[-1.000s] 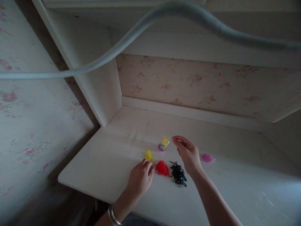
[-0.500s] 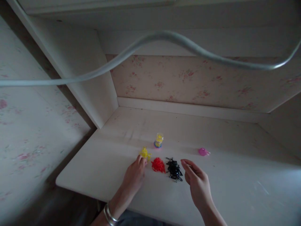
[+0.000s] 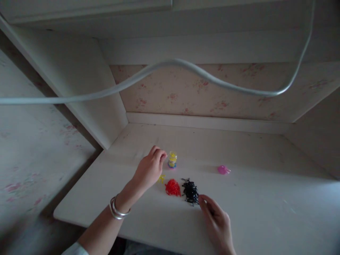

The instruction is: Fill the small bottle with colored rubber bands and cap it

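Observation:
My left hand (image 3: 149, 169) hovers over the white desk (image 3: 247, 198), its fingertips pinched together right beside a small clear jar (image 3: 172, 160) holding yellow bits; what the pinch holds is hidden. Under that hand a small yellow pile (image 3: 161, 178) peeks out. To its right lie a red pile of tiny bands (image 3: 173, 187) and a black pile (image 3: 190, 191). My right hand (image 3: 217, 222) rests low on the desk, fingers loosely stretched, their tips at the near edge of the black pile. A silver bangle circles my left wrist.
A pink lid-like piece (image 3: 223, 170) lies on the desk to the right of the jar. A grey cable (image 3: 186, 67) hangs across the view. Cabinet side panels (image 3: 79, 88) wall the desk on both sides, and a shelf runs overhead.
My left hand rose from the yellow pile up to the jar. My right hand drew back from near the jar toward me, down to the black pile.

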`<move>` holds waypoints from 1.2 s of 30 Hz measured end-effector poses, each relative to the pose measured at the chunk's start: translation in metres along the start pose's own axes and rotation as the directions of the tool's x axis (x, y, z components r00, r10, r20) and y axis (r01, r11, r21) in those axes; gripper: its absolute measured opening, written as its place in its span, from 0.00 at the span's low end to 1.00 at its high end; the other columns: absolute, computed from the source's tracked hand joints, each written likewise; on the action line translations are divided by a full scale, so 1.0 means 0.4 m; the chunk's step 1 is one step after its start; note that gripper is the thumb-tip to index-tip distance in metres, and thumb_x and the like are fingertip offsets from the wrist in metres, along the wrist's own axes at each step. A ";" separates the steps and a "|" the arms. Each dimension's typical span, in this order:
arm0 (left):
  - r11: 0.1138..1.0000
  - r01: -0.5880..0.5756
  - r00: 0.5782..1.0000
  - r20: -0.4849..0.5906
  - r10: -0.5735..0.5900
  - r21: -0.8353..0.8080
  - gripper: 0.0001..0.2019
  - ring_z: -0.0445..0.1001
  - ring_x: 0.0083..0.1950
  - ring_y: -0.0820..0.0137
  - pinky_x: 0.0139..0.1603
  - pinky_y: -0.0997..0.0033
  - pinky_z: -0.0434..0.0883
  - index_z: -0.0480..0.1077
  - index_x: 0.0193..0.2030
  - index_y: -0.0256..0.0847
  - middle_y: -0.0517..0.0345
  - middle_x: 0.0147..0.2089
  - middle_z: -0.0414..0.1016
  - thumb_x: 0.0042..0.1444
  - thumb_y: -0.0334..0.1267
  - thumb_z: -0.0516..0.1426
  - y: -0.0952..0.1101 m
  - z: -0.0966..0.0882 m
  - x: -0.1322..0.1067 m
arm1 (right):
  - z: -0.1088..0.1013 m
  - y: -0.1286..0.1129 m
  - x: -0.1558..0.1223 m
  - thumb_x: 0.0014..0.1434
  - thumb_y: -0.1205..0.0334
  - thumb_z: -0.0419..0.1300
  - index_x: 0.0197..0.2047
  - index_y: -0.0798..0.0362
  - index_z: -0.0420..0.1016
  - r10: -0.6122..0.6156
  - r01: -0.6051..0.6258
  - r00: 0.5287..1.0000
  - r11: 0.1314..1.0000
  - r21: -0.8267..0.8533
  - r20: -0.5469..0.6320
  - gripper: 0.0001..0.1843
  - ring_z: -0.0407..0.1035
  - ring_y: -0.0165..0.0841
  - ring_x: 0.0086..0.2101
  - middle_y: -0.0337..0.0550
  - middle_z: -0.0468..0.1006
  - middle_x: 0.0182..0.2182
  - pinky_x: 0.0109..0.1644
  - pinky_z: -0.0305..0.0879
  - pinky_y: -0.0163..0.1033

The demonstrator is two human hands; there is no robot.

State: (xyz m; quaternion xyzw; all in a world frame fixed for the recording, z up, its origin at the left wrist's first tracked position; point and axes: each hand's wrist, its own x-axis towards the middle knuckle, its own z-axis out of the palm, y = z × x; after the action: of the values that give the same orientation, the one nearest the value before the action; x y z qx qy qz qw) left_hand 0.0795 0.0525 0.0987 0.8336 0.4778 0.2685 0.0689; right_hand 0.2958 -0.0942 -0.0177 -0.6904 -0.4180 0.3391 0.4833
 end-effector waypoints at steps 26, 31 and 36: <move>0.997 0.003 0.997 -0.071 -0.009 -0.082 0.10 0.73 0.43 0.70 0.48 0.69 0.70 0.69 0.44 0.41 0.55 0.43 0.71 0.66 0.36 0.47 -0.060 0.015 -0.019 | 0.008 -0.012 -0.002 0.59 0.45 0.56 0.40 0.56 0.79 -0.088 0.094 0.994 0.989 -0.115 0.060 0.22 0.70 0.29 0.26 0.42 0.77 0.26 0.28 0.63 0.27; 0.972 0.123 0.992 -0.016 -0.128 -0.200 0.10 0.73 0.43 0.68 0.45 0.68 0.71 0.68 0.43 0.42 0.54 0.42 0.72 0.66 0.38 0.47 -0.116 0.080 -0.145 | 0.046 -0.117 0.012 0.62 0.47 0.52 0.38 0.52 0.78 -0.202 0.278 0.945 0.911 -0.304 0.259 0.20 0.62 0.25 0.18 0.36 0.72 0.18 0.23 0.55 0.27; 0.935 0.281 0.960 0.072 -0.272 -0.215 0.12 0.73 0.40 0.68 0.42 0.67 0.72 0.68 0.44 0.41 0.53 0.42 0.72 0.65 0.40 0.45 -0.139 0.123 -0.242 | 0.121 -0.253 0.055 0.64 0.56 0.49 0.36 0.44 0.77 -0.228 0.496 0.853 0.635 -0.592 0.470 0.15 0.71 0.29 0.25 0.37 0.78 0.26 0.29 0.57 0.30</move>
State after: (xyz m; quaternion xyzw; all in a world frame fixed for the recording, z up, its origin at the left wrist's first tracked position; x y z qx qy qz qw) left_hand 0.0240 0.0084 -0.0006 0.7503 0.5556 0.2909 0.2091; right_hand 0.2378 -0.0372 0.0624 -0.6473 -0.7250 0.1684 0.1643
